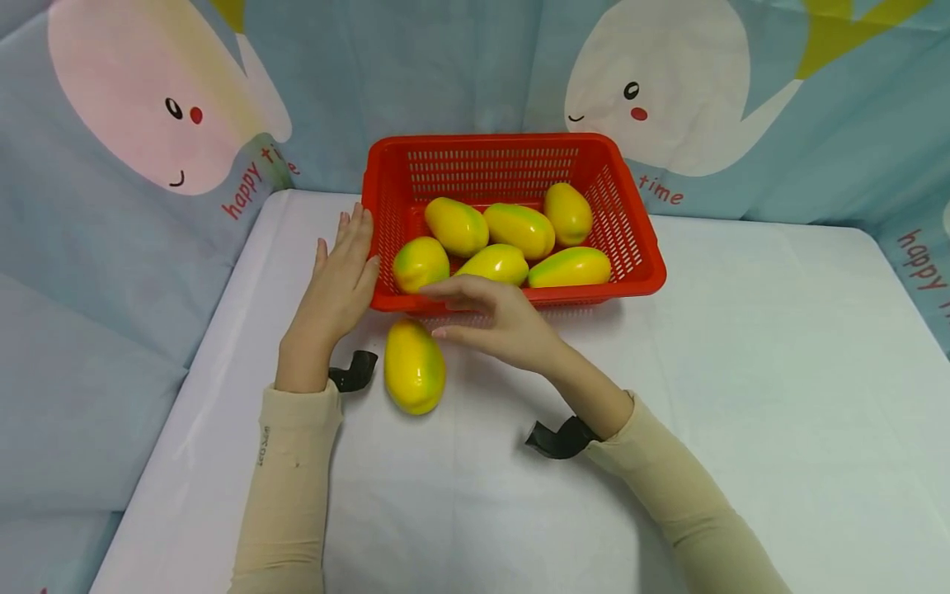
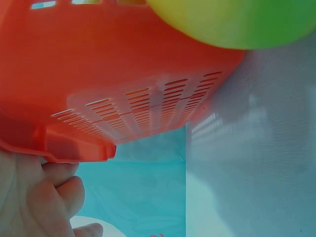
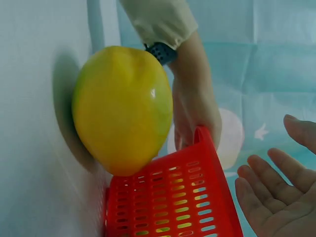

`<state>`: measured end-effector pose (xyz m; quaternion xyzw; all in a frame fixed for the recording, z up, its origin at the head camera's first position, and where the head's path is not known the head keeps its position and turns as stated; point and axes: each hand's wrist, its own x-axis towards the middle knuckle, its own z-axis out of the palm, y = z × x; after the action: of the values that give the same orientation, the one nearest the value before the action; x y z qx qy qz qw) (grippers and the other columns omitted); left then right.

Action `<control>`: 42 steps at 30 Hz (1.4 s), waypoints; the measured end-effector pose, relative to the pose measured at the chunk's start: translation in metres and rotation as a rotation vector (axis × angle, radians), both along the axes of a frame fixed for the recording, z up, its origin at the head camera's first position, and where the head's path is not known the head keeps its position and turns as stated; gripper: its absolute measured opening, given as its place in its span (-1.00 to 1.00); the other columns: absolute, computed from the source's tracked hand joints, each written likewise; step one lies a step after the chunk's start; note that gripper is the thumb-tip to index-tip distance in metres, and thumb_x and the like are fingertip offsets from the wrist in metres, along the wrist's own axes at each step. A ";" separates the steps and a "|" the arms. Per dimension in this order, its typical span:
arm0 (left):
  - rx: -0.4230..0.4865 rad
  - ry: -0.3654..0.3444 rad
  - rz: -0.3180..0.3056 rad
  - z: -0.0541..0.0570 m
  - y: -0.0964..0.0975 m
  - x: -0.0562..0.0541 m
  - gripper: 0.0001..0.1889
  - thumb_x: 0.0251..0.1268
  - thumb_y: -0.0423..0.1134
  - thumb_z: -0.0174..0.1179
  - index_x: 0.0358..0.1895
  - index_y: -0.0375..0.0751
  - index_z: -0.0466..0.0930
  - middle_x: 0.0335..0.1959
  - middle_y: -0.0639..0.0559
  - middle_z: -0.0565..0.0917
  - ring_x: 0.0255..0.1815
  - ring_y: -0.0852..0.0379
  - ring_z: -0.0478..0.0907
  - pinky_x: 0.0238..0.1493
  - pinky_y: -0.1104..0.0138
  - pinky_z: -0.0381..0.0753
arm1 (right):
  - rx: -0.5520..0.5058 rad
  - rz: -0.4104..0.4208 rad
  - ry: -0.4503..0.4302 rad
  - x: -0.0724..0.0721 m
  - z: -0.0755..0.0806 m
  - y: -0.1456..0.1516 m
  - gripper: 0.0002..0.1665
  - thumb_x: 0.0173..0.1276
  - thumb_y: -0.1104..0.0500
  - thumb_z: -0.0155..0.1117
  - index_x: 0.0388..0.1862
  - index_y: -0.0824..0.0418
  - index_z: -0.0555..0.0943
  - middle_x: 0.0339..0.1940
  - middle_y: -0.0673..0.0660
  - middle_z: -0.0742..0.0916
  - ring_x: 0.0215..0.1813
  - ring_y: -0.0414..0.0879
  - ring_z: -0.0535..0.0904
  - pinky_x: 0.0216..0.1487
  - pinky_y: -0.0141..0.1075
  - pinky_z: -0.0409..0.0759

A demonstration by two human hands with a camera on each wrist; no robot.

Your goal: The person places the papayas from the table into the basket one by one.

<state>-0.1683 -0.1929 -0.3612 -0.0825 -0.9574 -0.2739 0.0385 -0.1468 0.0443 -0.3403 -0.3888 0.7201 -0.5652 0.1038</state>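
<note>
A red plastic basket [image 1: 512,301] holds several yellow-green mangoes [image 1: 519,231]. My left hand [image 1: 334,280] rests against the basket's left rim, its fingers extended along it in the head view. In the left wrist view, part of that hand [image 2: 42,197] touches the underside of the rim. One more mango [image 1: 414,367] lies on the white table in front of the basket, between my two forearms. My right hand [image 1: 505,322] hovers by the front rim, just right of this mango, fingers loosely bent and holding nothing. The right wrist view shows its palm [image 3: 286,207] apart from the mango [image 3: 123,111].
Black wrist-worn devices stick out beside the left wrist [image 1: 354,371] and the right wrist [image 1: 560,437]. A light blue cloth with whale prints [image 1: 460,74] hangs behind the white-covered table [image 1: 779,371] and along its sides.
</note>
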 end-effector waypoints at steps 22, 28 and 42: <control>0.001 0.000 -0.007 -0.001 0.000 0.000 -0.38 0.48 -0.13 -0.29 0.51 -0.19 -0.22 0.53 0.02 -0.22 0.52 0.09 -0.36 0.41 -0.06 -0.41 | 0.136 0.105 0.028 0.011 -0.012 -0.001 -0.49 0.17 0.27 0.38 0.11 0.38 0.54 0.08 0.22 0.64 0.08 0.04 0.54 0.16 -0.22 0.47; -0.003 0.001 -0.007 -0.001 0.000 0.000 -0.38 0.48 -0.12 -0.30 0.51 -0.19 -0.22 0.53 0.02 -0.22 0.52 0.09 -0.35 0.41 -0.08 -0.37 | 0.233 0.124 0.050 0.009 -0.019 -0.003 -0.49 0.20 0.20 0.37 0.12 0.34 0.54 0.09 0.15 0.64 0.11 -0.04 0.53 0.16 -0.31 0.46; 0.005 -0.015 0.002 0.000 0.000 0.000 -0.37 0.48 -0.11 -0.28 0.51 -0.17 -0.22 0.53 0.03 -0.22 0.52 0.08 -0.35 0.41 -0.02 -0.43 | 0.394 0.109 0.121 0.011 -0.024 -0.009 -0.45 0.17 0.09 0.41 0.15 0.19 0.56 0.15 0.02 0.62 0.20 -0.21 0.45 0.26 -0.38 0.33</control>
<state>-0.1684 -0.1927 -0.3613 -0.0795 -0.9571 -0.2767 0.0318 -0.1361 0.0355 -0.3644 -0.4328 0.7995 -0.3824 0.1649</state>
